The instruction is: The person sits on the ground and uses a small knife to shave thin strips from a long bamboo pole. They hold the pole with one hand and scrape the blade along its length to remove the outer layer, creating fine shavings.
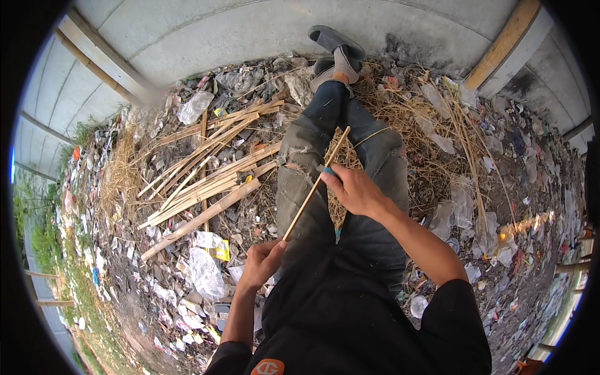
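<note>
My left hand (261, 262) grips the near end of a thin pale bamboo strip (305, 203) that slants up and away across my lap. My right hand (351, 187) is closed on the same strip near its middle, with a small teal-handled tool (327, 170) in its fingers; its blade is hidden. My legs in dark trousers (375, 162) stretch forward, ankles crossed, grey shoes (337, 50) against a concrete surface.
A pile of split bamboo strips and a thicker bamboo pole (206, 178) lies on the ground to my left. Plastic litter, paper and dry straw (437, 119) cover the dirt all around. A curved concrete wall (237, 31) rises ahead, with wooden planks (506, 44) leaning at the sides.
</note>
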